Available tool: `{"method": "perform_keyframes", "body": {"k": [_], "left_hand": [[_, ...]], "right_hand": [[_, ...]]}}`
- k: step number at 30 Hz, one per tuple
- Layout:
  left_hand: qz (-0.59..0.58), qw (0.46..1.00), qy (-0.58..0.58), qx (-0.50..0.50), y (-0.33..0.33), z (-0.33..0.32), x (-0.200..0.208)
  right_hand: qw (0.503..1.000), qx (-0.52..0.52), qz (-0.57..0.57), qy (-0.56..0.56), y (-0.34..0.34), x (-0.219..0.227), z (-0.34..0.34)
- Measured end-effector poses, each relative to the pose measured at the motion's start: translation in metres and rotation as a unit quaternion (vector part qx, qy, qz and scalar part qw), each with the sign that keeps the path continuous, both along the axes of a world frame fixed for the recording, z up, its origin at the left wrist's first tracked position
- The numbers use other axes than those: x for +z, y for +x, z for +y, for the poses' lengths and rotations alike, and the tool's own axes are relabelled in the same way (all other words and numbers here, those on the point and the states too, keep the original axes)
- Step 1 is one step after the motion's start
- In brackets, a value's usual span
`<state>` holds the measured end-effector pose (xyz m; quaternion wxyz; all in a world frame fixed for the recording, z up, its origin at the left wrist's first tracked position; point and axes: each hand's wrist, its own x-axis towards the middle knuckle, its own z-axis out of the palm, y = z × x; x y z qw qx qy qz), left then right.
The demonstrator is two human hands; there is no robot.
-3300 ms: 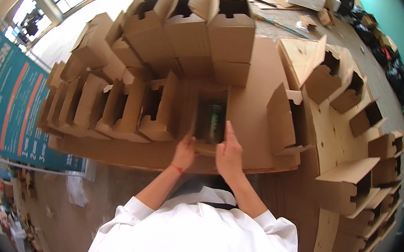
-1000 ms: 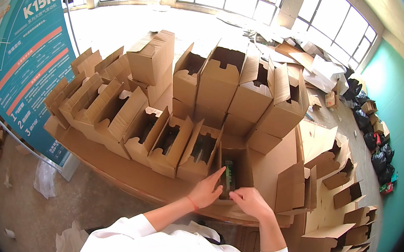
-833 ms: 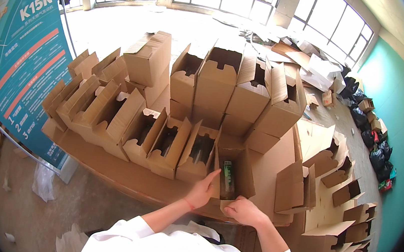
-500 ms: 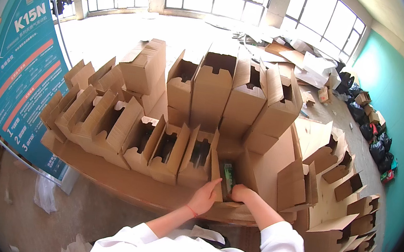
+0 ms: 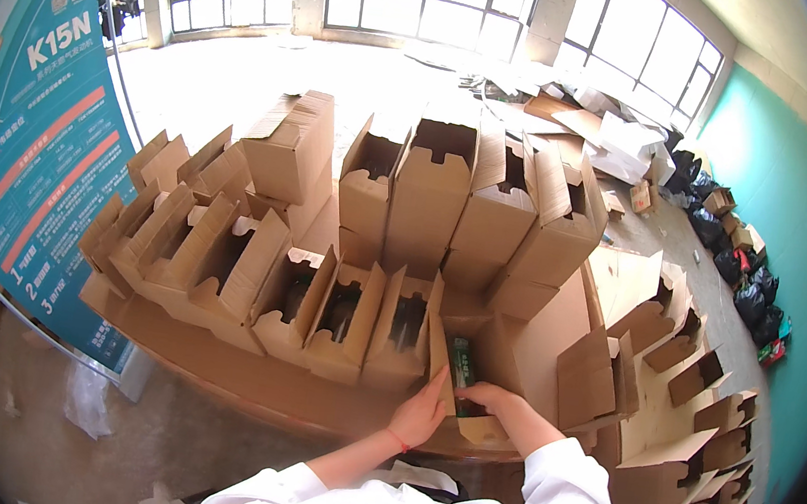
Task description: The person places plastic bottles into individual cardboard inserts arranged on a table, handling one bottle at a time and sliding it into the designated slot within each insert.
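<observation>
An open brown cardboard carton (image 5: 497, 354) stands at the front edge of the table, right of centre. Inside it, against the left wall, sits a narrow green printed box (image 5: 463, 362). My left hand (image 5: 419, 415), a red string at its wrist, grips the carton's left side near the front. Reaching in over the front, my right hand (image 5: 498, 403) has its fingers curled at the near end of the green box; the fingertips are partly hidden. A front flap (image 5: 482, 429) lies folded out below that hand.
A row of open cartons (image 5: 338, 330) runs left along the table, several with dark objects inside. Taller stacked cartons (image 5: 431, 195) stand behind. More open cartons (image 5: 700, 460) line the right side. A blue banner (image 5: 45, 137) is at the left; black bags (image 5: 751, 295) lie by the green wall.
My right hand has lifted a little and shifted, showing more of the green box's near end. My left hand has slid slightly right along the carton's side. The view has tilted slightly.
</observation>
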<state>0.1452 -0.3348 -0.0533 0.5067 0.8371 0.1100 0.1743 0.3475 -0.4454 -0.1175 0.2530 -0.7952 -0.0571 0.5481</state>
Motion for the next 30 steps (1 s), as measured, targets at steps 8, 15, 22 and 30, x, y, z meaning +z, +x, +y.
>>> {"method": "perform_keyframes", "body": {"k": [8, 15, 22, 30], "left_hand": [[0.174, 0.985, 0.016, 0.009, 0.01, 0.013, 0.037], [-0.014, 0.976, 0.201, 0.076, 0.017, 0.013, 0.042], [-0.115, 0.967, 0.171, -0.148, 0.092, -0.095, 0.111], [-0.012, 0.944, 0.206, -0.259, 0.186, -0.204, 0.072]], "right_hand": [[0.939, -0.228, 0.128, 0.225, -0.044, 0.1, 0.006], [0.855, -0.216, 0.148, 0.448, -0.063, 0.223, -0.075], [0.813, -0.307, -0.131, 0.477, -0.029, 0.269, -0.183], [0.889, -0.221, -0.352, 0.193, 0.024, 0.238, -0.261]]}}
